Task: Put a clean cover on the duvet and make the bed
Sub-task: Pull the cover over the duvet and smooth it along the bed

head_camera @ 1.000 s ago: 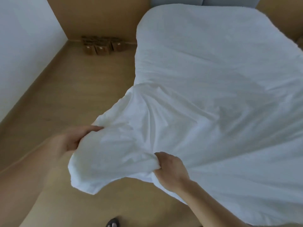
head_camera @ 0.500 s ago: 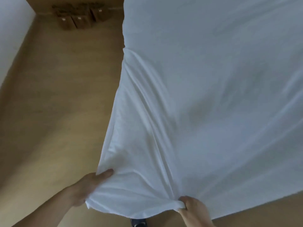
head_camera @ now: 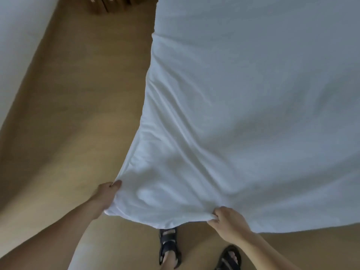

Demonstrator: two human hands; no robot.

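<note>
White duvet cover [head_camera: 233, 114] in tight pinch of left hand [head_camera: 106, 193] and right hand [head_camera: 228, 223]

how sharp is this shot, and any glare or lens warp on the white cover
Head view: soft throughout, the brown boxes at the top edge smeared. Head view: wide-angle stretch swells the left forearm toward the corner. Head view: no glare on the duvet cover; dim even light, soft shadows in its folds between the left hand and right hand.

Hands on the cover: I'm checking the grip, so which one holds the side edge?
The left hand pinches the side edge of the cover near its corner; the right hand grips the near hem.
</note>
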